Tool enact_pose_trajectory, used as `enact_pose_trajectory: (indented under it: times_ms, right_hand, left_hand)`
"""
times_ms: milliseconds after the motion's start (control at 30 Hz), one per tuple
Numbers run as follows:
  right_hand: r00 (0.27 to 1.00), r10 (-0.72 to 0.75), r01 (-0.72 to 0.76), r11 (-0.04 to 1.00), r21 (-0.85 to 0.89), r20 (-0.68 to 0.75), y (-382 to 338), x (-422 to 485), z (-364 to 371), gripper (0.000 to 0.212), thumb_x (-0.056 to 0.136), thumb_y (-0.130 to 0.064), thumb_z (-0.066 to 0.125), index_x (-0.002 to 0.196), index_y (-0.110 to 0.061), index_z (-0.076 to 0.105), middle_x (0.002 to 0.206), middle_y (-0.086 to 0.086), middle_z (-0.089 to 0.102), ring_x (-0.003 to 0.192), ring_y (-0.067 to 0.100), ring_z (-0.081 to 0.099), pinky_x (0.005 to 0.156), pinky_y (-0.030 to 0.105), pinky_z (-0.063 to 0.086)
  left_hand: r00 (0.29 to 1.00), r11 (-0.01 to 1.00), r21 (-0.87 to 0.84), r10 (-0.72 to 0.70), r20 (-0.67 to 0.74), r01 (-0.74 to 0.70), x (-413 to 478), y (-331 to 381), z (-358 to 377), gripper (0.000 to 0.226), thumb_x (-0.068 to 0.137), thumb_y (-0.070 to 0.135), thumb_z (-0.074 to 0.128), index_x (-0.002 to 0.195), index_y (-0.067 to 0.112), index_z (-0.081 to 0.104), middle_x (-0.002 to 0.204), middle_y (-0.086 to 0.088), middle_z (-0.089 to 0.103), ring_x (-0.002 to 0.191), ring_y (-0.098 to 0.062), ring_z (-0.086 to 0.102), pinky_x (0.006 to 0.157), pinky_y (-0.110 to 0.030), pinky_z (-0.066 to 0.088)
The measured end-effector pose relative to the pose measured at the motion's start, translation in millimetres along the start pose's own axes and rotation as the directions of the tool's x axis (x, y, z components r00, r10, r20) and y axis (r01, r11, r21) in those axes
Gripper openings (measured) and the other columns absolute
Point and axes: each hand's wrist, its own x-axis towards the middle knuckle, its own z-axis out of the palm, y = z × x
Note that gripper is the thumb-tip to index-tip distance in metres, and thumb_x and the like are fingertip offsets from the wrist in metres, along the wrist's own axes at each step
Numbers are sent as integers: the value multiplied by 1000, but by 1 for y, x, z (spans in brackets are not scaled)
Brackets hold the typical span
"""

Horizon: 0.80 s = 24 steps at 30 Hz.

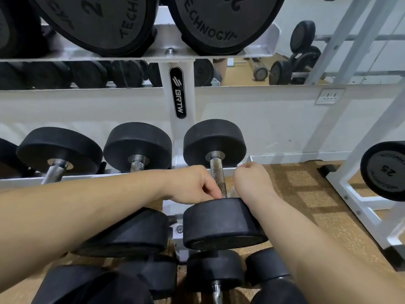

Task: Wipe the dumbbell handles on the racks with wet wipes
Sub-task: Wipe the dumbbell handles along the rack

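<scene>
A black dumbbell lies on the white rack's middle shelf [13,182], its knurled steel handle [217,174] pointing toward me between its far head [215,139] and near head [221,224]. My left hand [192,185] reaches in from the left, and its fingertips pinch the handle's lower end. My right hand [252,181] is curled just right of the handle, its fingers mostly hidden behind the wrist. A pale strip, apparently the wet wipe [231,191], shows between the handle and my right wrist.
Two more dumbbells [138,145] [59,150] lie to the left on the same shelf. Large ones [210,20] fill the shelf above and several sit below [214,273]. A second white rack [359,205] with a 25 dumbbell [385,170] stands at the right on the brown floor.
</scene>
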Motion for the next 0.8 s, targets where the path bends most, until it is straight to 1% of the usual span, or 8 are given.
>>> enact_pose_trajectory:
  times_ms: [133,233,300,367,467,600,700,800]
  right_hand:
    - [1000,1,-1,1000,-24,3,-2,1,-1,19,89,-10,44,95,-9,62,100,14,66,97,37,61,87,41,51]
    - [999,-10,12,999,-52,32,-1,1,-1,17,92,-9,45,98,-5,60,94,11,61,91,33,58,81,40,48]
    - [999,-21,23,998,-54,41,-1,0,0,19,91,-6,44,101,-6,60,98,12,62,92,32,58,84,41,50]
    - [998,-32,35,998,-55,51,-2,1,-1,23,91,-5,45,105,-7,62,98,10,63,95,31,59,89,40,50]
    - [996,-33,35,999,-22,80,-3,2,-1,17,89,-9,51,99,-11,65,85,3,64,85,25,58,87,38,51]
    - [992,-32,36,999,-23,125,1,3,1,18,87,-11,59,70,-14,65,65,1,59,65,21,54,62,30,43]
    - [993,-6,7,1000,-13,122,5,6,4,21,85,-11,61,65,-12,58,59,1,52,57,20,47,58,28,38]
    - [996,-11,13,1000,-17,90,5,6,1,24,86,-5,57,65,-15,50,62,0,49,58,20,45,55,27,36]
  left_hand:
    - [970,990,121,95,-222,-69,12,1,5,16,90,13,67,82,21,77,82,3,73,77,-16,65,74,-31,55]
    - [845,958,284,119,-522,40,25,-3,-6,17,93,10,63,93,15,79,89,6,66,86,-13,60,83,-31,51]
    - [770,933,355,184,-611,59,28,-5,-7,17,97,13,62,103,16,79,95,5,61,90,-14,58,84,-30,48]
    - [782,931,364,245,-573,-25,31,-6,0,16,98,16,63,104,17,78,97,4,57,94,-14,57,86,-29,48]
    - [869,972,231,78,-489,42,36,-5,13,19,99,26,63,111,25,78,102,5,45,104,-10,51,96,-25,44]
    - [779,987,-122,-156,-607,103,40,1,25,12,92,26,70,97,29,80,104,5,50,96,-7,55,89,-19,43]
    - [753,974,-215,-191,-629,67,36,8,30,17,89,14,69,80,24,79,81,15,60,76,4,57,73,-14,46]
    - [830,985,-153,-149,-538,78,24,12,29,39,90,3,64,60,26,63,58,18,60,58,9,56,58,-9,40]
